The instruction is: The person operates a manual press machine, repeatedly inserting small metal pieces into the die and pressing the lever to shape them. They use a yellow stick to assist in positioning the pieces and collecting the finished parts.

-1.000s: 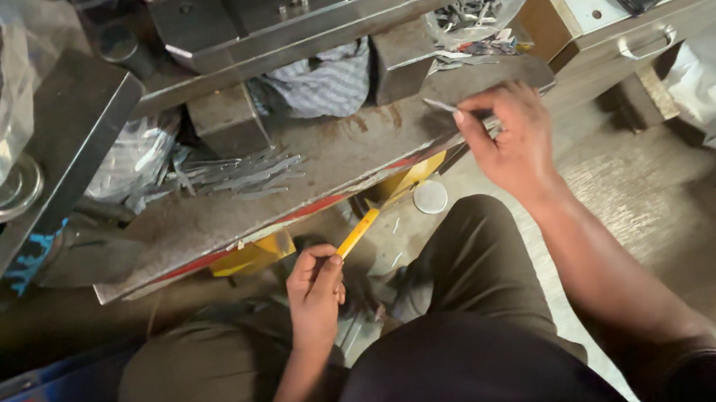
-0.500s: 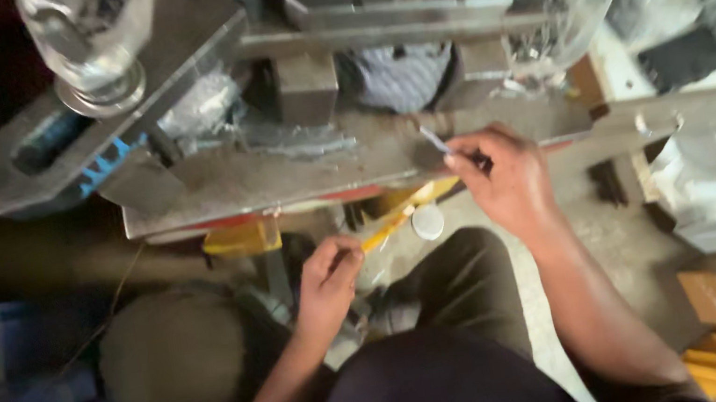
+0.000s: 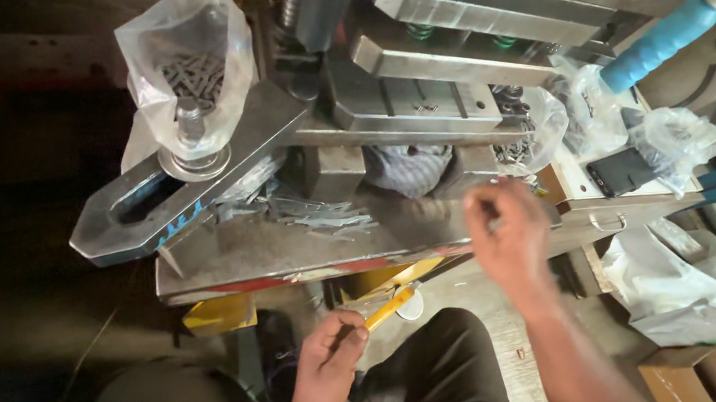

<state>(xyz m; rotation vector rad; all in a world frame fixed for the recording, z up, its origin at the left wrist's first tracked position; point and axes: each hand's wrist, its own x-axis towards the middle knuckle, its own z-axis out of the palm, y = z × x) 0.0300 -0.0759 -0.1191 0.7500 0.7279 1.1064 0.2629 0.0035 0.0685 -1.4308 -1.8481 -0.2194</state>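
- Head view, looking down: a seated person works at a heavy steel press (image 3: 415, 79) that stands on a worn metal counter (image 3: 225, 263).
- The left hand (image 3: 331, 366) sits low, near the knees, fingers clenched around a yellow-handled tool (image 3: 390, 307); its tip points up toward the counter's front edge, not touching the press.
- The right hand (image 3: 504, 231) is raised at the counter's front edge, just below the press opening. It is blurred and seen from the back, so I cannot tell whether its fingers are pinching a piece or are empty.
- A loose heap of thin metal strips (image 3: 322, 216) lies on the counter, left of the right hand and under the press's overhang.
- A clear bag of small metal pieces (image 3: 189, 70) hangs over a bolt on a slotted clamp arm (image 3: 168, 196) at upper left.
- More clear bags (image 3: 545, 121) with metal pieces sit to the right of the press, beside a dark phone (image 3: 623, 171) and a blue-wrapped handle (image 3: 661, 42).
- A small white cup (image 3: 411, 304) rests on the floor between the knees.
- Judging progress: the work looks mid-run. Bags already hold many pieces, yet strips remain loose on the counter, so more handling appears to be left. How many are finished cannot be told.
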